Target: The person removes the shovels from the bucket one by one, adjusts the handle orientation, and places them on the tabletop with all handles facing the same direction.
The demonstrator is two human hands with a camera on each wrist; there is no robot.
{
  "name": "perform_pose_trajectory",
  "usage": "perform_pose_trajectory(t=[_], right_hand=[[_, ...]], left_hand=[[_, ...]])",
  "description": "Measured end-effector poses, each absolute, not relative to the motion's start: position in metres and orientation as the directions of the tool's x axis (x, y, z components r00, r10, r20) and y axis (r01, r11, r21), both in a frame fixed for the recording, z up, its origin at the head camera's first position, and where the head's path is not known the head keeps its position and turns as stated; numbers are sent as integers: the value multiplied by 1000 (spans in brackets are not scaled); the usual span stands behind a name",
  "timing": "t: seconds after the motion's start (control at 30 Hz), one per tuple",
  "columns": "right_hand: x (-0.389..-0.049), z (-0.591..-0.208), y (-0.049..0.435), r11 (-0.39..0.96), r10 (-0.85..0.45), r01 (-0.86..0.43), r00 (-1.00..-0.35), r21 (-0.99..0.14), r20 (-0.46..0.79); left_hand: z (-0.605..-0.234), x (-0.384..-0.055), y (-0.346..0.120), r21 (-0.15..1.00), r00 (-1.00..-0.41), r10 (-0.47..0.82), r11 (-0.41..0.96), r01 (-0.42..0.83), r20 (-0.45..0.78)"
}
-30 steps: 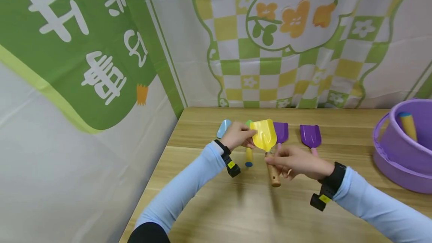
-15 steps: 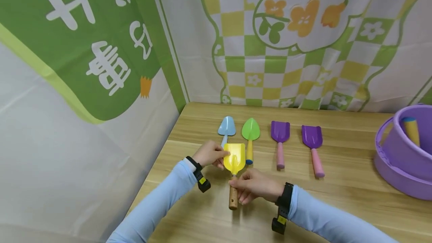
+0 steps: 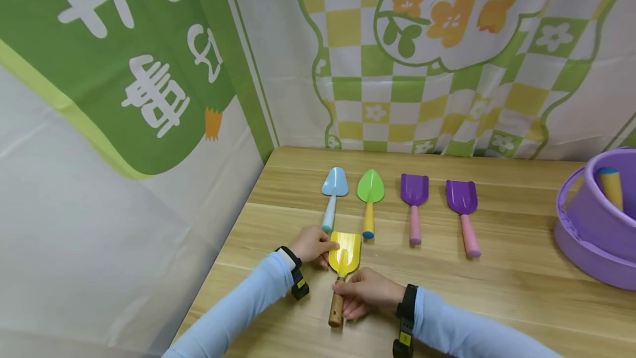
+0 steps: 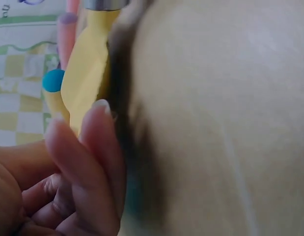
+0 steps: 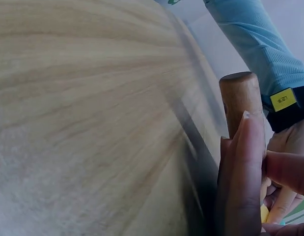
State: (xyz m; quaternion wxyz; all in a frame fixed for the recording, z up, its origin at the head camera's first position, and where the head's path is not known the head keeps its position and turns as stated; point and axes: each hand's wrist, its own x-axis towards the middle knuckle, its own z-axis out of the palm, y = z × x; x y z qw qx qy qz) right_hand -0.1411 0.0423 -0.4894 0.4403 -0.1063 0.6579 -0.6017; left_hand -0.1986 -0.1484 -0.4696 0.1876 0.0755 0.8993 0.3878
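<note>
A toy shovel with a yellow blade (image 3: pixel 345 252) and a wooden handle (image 3: pixel 336 309) is held low over the front of the table, blade pointing away. My left hand (image 3: pixel 312 245) pinches the blade's left edge between thumb and fingers. On the right, my right hand (image 3: pixel 371 293) grips the handle, whose rounded wooden end (image 5: pixel 241 96) sticks out past the fingers in the right wrist view. The left wrist view shows the yellow blade (image 4: pixel 85 69) edge-on above the fingertips (image 4: pixel 100 123). Whether the shovel touches the table cannot be made out.
Behind lie a light-blue trowel (image 3: pixel 335 182), a green trowel (image 3: pixel 370 185) with a yellow handle, and two purple shovels (image 3: pixel 414 189) with pink handles, spaced in a row. A purple bucket (image 3: pixel 591 209) at the right holds a yellow handle with a blue end (image 3: pixel 611 189). Printed cloth (image 3: pixel 298 70) borders the table.
Both hands have brought the yellow shovel leftward, toward the table's front, and lower. The row of trowels and shovels behind, earlier partly covered by the hands, now shows fully.
</note>
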Motion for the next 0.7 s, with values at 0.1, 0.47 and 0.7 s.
perform_pose_trajectory(t=[0.1, 0.47, 0.7], right_hand=[[-141, -491, 42, 254, -662, 403, -590, -879, -462], [-142, -491, 44, 293, -632, 355, -625, -888, -458], [-138, -494, 48, 293, -645, 330, -625, -897, -440]], left_hand=[[-471, -198, -147, 722, -924, 272, 692, -7, -269], [-475, -198, -145, 747, -942, 249, 665, -4, -226], [-477, -194, -147, 767, -946, 236, 641, -20, -222]])
